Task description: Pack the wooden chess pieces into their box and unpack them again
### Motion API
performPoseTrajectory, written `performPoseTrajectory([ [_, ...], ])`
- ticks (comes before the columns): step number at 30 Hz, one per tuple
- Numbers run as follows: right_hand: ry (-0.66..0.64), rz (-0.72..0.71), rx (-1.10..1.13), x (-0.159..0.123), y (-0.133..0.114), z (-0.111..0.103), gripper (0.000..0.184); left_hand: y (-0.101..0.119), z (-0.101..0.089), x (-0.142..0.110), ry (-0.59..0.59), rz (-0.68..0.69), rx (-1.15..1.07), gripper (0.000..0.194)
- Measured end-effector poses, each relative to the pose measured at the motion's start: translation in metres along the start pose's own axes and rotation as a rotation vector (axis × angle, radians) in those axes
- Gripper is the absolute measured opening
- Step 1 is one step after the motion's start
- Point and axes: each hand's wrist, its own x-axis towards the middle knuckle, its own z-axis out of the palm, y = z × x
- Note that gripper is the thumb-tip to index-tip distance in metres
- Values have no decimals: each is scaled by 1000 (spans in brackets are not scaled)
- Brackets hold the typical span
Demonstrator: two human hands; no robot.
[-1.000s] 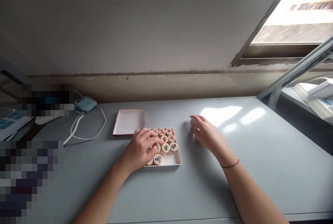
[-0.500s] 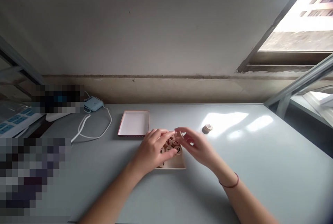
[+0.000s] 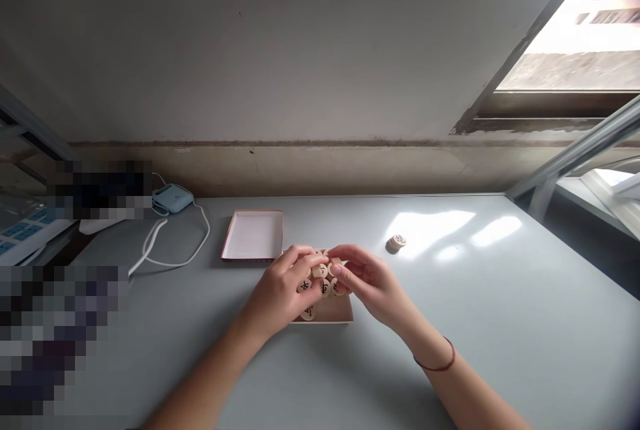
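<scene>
A shallow white box [image 3: 336,313] with several round wooden chess pieces [image 3: 306,286] lies on the grey table in front of me. My left hand [image 3: 278,293] curls over the box's left side, its fingertips pinching one piece at the top. My right hand [image 3: 371,283] meets it from the right, fingers bent and touching the pieces beside the left fingertips. A single wooden piece [image 3: 397,242] stands alone on the table to the right, in a sunlit patch. The box's lid [image 3: 253,235], white inside with a red edge, lies just behind.
A small blue device [image 3: 171,198] with a white cable [image 3: 165,243] sits at the back left near the wall. A window frame [image 3: 570,150] borders the table's right side. Blurred-out areas cover the far left.
My right hand left one piece out on the table to the right, then came back to the box and now meets my left hand over the pieces.
</scene>
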Motion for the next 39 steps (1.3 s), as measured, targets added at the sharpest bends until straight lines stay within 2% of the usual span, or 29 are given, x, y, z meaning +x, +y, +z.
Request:
performPoseTrajectory([
  [3,62,-11,-46,1,0,-3,28,-2,-9,1,-55,-52,-7,26],
  [8,113,26,-58,2,1,-6,31,-2,-19,1,-297,-87,-115,17],
  [11,118,35,-59,2,2,-7,32,0,-16,0,-393,-16,-118,14],
  [17,97,37,-60,2,2,-7,32,2,-7,-3,-462,47,-35,10],
  [23,122,-26,-104,0,-5,-8,21,1,-6,-4,-412,85,20,7],
  [25,58,-48,-161,-2,-11,-12,17,1,-6,-5,-389,101,42,8],
  [28,-143,-36,-306,-6,-20,-17,17,3,-9,-4,-396,104,48,12],
  [30,-232,-29,-436,-10,-23,-17,16,4,-12,-3,-407,97,39,17],
  [34,-275,-94,-683,-17,-22,-8,11,0,-18,1,-347,41,46,28],
  [39,-307,-218,-906,-18,-11,4,14,-9,-18,4,-275,-18,82,24],
])
